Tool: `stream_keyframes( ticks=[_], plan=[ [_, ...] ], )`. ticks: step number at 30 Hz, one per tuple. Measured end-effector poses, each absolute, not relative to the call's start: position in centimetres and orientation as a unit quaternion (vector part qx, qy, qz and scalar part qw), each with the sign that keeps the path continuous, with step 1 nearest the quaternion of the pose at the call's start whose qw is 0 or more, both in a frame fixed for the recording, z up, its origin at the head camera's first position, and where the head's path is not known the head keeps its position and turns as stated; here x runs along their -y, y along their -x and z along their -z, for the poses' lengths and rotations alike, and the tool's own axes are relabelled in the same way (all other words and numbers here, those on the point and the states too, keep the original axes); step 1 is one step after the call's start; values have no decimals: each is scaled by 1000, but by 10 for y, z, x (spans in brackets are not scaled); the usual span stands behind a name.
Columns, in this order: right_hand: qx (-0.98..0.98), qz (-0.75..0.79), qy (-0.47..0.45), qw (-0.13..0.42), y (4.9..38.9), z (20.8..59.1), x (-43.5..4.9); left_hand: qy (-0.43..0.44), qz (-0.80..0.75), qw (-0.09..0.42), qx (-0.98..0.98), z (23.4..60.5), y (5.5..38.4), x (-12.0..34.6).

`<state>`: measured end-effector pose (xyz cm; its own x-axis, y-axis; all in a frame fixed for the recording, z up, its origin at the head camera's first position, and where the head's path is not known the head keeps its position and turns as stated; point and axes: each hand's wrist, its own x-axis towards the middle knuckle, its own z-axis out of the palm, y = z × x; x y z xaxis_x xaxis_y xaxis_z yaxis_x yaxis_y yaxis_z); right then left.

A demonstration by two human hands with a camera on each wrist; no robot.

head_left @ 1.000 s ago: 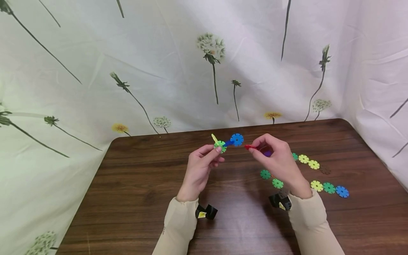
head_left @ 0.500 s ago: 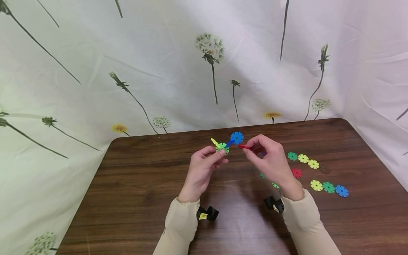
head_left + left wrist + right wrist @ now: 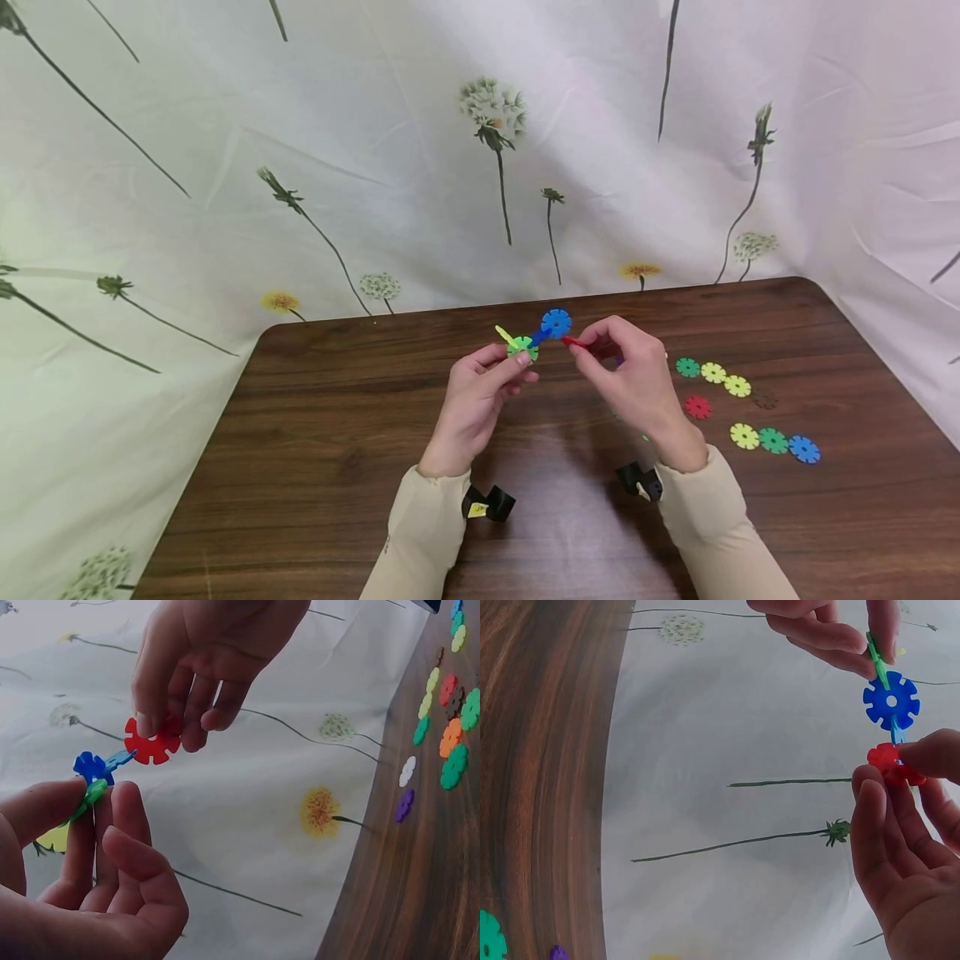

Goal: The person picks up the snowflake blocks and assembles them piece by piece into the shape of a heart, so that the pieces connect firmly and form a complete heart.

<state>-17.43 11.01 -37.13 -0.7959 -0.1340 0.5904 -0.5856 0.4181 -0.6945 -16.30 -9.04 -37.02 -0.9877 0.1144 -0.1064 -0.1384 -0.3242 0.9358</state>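
At far left and across the top of the head view, white cloth (image 3: 225, 242) printed with dandelions; below, from lower left to right edge, a dark brown wood-grain table (image 3: 315, 433). At bottom, left of centre, a cream sleeve (image 3: 423, 533) leading up to the left hand (image 3: 476, 400), narrowed to a pinch, gripping a light green disc (image 3: 523, 350) mid-frame, raised above the table. Linked on: a tilted yellow disc (image 3: 506, 335) at upper left, a dark blue disc (image 3: 538, 337) at upper right, then a light blue disc (image 3: 557, 323). Just lower right of that, a red disc (image 3: 885, 756), pinched between thumb and fingers of the right hand (image 3: 633, 375). Meeting the light blue disc at the edge; cannot tell whether slotted in or only touching. At right of the left wrist view, flat on the wood: a purple disc (image 3: 405, 805), a white disc (image 3: 407, 771) and an orange disc (image 3: 450, 737). At right of the head view, also lying flat: a green disc (image 3: 687, 367), two flat yellow discs (image 3: 713, 372), a flat red disc (image 3: 697, 407), a brown disc (image 3: 765, 398), and lower down a slanting row of yellow, green and blue discs (image 3: 774, 441).
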Motion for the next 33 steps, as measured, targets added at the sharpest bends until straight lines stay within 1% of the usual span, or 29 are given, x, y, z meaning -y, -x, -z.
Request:
stream_keyframes(
  ticks=[10, 18, 28, 33],
  plan=[
    [795, -511, -223, 238, 174, 372, -106, 2, -818, 91, -567, 371, 163, 90],
    [763, -540, -260, 243, 173, 372, -101, 6, -814, 92, -573, 369, 162, 91],
    [745, -542, -323, 217, 173, 371, -109, -7, -788, 61, -613, 362, 160, 95],
    [749, -529, -347, 196, 174, 368, -112, -11, -774, 59, -630, 361, 161, 100]
  ],
)
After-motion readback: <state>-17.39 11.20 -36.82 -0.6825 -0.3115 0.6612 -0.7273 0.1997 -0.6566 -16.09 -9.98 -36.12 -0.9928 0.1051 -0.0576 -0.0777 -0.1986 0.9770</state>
